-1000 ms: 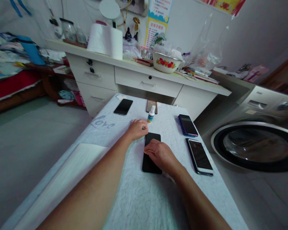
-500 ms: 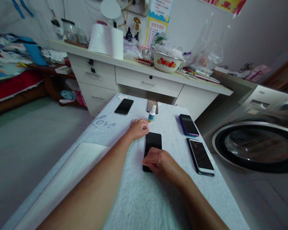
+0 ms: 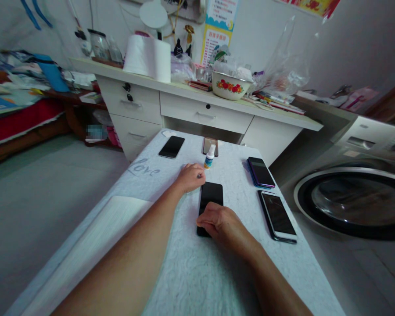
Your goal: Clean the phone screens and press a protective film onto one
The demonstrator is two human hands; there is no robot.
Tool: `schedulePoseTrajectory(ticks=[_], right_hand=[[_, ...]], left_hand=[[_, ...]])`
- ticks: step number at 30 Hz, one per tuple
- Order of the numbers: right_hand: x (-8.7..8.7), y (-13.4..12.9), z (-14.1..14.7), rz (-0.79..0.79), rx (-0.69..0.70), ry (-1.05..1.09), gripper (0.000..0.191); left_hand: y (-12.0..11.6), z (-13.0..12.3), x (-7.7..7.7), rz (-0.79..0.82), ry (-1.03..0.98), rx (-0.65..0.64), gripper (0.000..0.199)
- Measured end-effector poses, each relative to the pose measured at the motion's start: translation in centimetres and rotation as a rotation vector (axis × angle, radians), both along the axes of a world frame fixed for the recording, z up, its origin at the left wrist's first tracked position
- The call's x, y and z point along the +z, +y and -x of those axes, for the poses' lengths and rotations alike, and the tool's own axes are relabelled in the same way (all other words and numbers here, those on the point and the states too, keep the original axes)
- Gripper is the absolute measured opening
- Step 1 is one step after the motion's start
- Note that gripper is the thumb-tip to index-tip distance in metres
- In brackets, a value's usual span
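A black smartphone (image 3: 212, 192) lies face up on the table, its upper end pointing away from me. My right hand (image 3: 217, 219) is over its lower part, thumb and fingers pinched together at the left edge. What they hold, if anything, is hidden. At the phone's top left corner rests my left hand (image 3: 191, 177), fingers curled closed; I cannot make out anything in it. Just beyond that hand stands a small white spray bottle (image 3: 210, 158) with a blue and yellow label.
Another black phone (image 3: 172, 146) lies at the far left. A phone with a brownish back (image 3: 211, 144) is behind the bottle. On the right are a stack of dark phones (image 3: 261, 171) and a white-framed phone (image 3: 278, 213) atop a dark one. A cloth (image 3: 184, 281) covers the table.
Both hands hold the same pose over the black phone. The whole view has shifted very slightly to the right.
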State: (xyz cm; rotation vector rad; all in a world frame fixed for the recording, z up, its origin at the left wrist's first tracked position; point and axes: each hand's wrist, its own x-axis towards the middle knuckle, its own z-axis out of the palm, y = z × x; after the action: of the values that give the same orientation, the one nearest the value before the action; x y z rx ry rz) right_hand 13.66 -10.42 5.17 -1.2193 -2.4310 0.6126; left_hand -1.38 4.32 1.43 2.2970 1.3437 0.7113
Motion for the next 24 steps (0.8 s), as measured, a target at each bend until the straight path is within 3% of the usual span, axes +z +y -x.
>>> schedulePoseTrajectory(ticks=[10,24], right_hand=[[-0.4,0.5,0.2,-0.058,-0.203,-0.070,0.020],[0.0,-0.5,-0.1,0.030,0.070,0.019,0.022]], left_hand=[[0.1,0.0,-0.1,-0.001,0.009,-0.004,0.013],[0.0,0.0,0.0,0.004,0.002,0.006,0.013]])
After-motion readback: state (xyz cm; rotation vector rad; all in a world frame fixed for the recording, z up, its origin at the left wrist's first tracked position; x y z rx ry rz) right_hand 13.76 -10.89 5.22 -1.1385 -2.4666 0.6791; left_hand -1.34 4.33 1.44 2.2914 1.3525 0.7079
